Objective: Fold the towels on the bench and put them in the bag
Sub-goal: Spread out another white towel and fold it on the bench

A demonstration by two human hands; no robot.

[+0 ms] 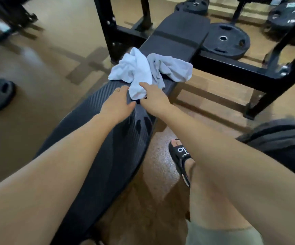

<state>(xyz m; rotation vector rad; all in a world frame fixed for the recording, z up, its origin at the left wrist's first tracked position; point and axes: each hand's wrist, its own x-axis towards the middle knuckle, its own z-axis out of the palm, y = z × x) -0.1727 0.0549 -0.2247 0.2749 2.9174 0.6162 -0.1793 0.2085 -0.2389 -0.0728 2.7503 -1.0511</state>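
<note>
A: Status check; where do the towels sit?

B: Both on the worktop, far end of the dark pad; white towel crumpled on the left, grey towel bunched just beside it on the right, touching and partly overlapping; grey one droops over the right edge.

A: Any folds made?

B: None visible; both are loose heaps; judged as the very start of the task.

A: Hands?

B: Left hand lies flat on the pad, fingers extended, fingertips at the near corner of the white towel; not clearly gripping anything; a ring shows on one finger. Right hand reaches to the same corner, index finger straight on the cloth; the other fingers are hidden under the hand, so a pinch cannot be confirmed; reads as relaxed and touching.

A: Bag?

B: Dark bag on the floor at the right edge, well apart from the towels; blurred; cannot tell whether it is unzipped; nothing seen inside.

A: So what is left?

B: Everything, by the look of it; spread and fold the white towel, same for the grey, then carry both to the bag.

A: Background?

B: Weight plates on the floor beyond the worktop; sandalled foot below the right arm.
</note>
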